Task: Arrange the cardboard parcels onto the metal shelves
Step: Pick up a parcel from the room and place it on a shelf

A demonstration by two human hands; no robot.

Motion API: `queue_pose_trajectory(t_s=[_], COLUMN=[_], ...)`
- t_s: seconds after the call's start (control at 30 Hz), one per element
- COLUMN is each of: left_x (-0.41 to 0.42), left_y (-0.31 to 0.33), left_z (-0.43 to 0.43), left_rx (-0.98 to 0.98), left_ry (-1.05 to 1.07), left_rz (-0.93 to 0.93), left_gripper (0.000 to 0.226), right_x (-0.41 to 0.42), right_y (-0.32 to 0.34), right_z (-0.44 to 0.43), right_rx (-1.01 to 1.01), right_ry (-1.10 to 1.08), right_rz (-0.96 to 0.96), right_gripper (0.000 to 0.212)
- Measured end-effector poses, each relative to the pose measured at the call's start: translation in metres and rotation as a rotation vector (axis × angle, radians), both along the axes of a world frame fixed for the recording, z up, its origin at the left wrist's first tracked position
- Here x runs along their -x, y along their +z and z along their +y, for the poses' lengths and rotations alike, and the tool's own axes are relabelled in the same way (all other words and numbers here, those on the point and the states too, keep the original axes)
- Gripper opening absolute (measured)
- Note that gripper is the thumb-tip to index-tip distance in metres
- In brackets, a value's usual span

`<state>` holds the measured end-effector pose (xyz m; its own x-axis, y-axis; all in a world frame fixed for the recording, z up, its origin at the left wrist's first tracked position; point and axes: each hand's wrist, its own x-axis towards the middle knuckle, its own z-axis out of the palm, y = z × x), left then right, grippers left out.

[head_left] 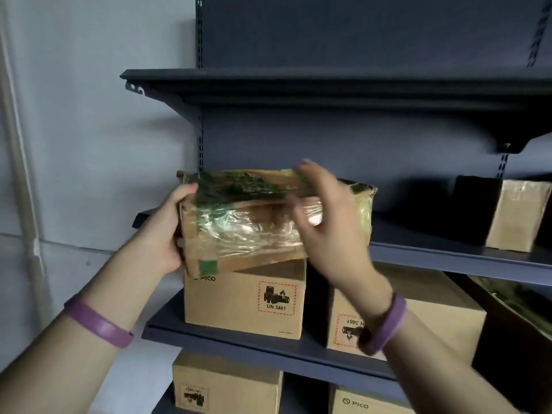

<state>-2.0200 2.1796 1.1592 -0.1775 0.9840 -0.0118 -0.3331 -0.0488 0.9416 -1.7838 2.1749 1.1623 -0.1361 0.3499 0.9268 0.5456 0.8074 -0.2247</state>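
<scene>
A worn cardboard parcel (248,222), wrapped in clear and green tape, is held at the left end of the middle metal shelf (448,252). My left hand (167,231) grips its left end, thumb on the top corner. My right hand (325,216) is blurred in front of the parcel's right half with fingers spread; whether it touches the parcel is unclear. Below, two PICO cardboard boxes (245,303) (430,312) stand on the lower shelf (239,345).
A tan parcel (518,215) stands at the right of the middle shelf beside a dark box (475,209). The top shelf (328,82) overhangs above. Two further boxes (224,386) (364,403) sit on the bottom level. A pale wall (89,130) is to the left.
</scene>
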Motion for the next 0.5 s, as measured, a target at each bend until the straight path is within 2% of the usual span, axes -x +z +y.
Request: queue_pose_trajectory(t_s=[0.07,0.13,0.17,0.23,0.3,0.37,0.5], left_x=[-0.003,-0.009,-0.013,-0.022,-0.032,-0.041,-0.053], left_y=[0.003,0.006,0.007,0.005,0.000,-0.002,-0.014], left_z=[-0.009,-0.019,-0.024,-0.031,-0.038,-0.045,-0.060], left_rx=[-0.024,-0.029,-0.032,-0.046,-0.086,-0.134,-0.247], left_ry=[0.015,-0.024,-0.045,-0.085,-0.130,-0.155,-0.182], left_rz=[-0.028,-0.065,-0.079,-0.104,-0.105,-0.101,-0.020], left_gripper=[0.037,0.034,0.031,0.030,0.031,0.029,0.040], right_x=[-0.064,-0.118,-0.139,-0.168,-0.181,-0.189,-0.207], right_y=[0.015,0.023,0.021,0.011,0.000,-0.003,-0.003], right_z=[0.022,0.039,0.044,0.047,0.039,0.026,0.009], right_rx=[0.103,0.408,0.592,0.924,1.099,1.128,1.019], right_ry=[-0.096,-0.036,0.057,0.288,0.539,0.662,0.591], right_rz=[0.309,0.605,0.680,0.672,0.602,0.562,0.511], right_gripper=[0.033,0.035,0.040,0.053,0.063,0.063,0.050])
